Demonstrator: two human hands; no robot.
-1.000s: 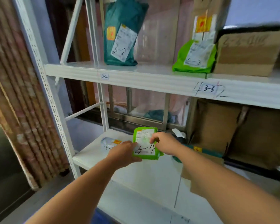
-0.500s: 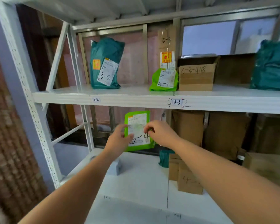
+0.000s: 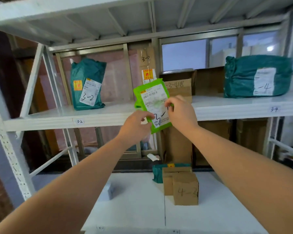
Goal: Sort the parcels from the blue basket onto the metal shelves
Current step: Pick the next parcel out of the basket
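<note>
I hold a small green parcel (image 3: 152,100) with a white label marked in black pen, raised in front of the middle shelf's edge (image 3: 57,123). My left hand (image 3: 135,125) pinches its lower left corner. My right hand (image 3: 181,112) grips its right side. The parcel tilts slightly to the left. On the white metal shelf behind it stand a teal bag marked 3-2 (image 3: 87,85), a cardboard box marked 3-3 (image 3: 179,88) and a large teal bag marked -4 (image 3: 257,76). The blue basket is out of view.
Shelf labels 3-2 (image 3: 79,121) and 3-4 (image 3: 274,109) are stuck on the shelf front. The lower shelf (image 3: 134,208) carries a small box marked 4-2 (image 3: 185,190), another box, a teal parcel (image 3: 156,173) and a small grey packet (image 3: 109,191). Tall cartons stand behind.
Both hands have lifted the green parcel from the lower shelf level up to the middle shelf's edge. My view has tilted upward and shifted right.
</note>
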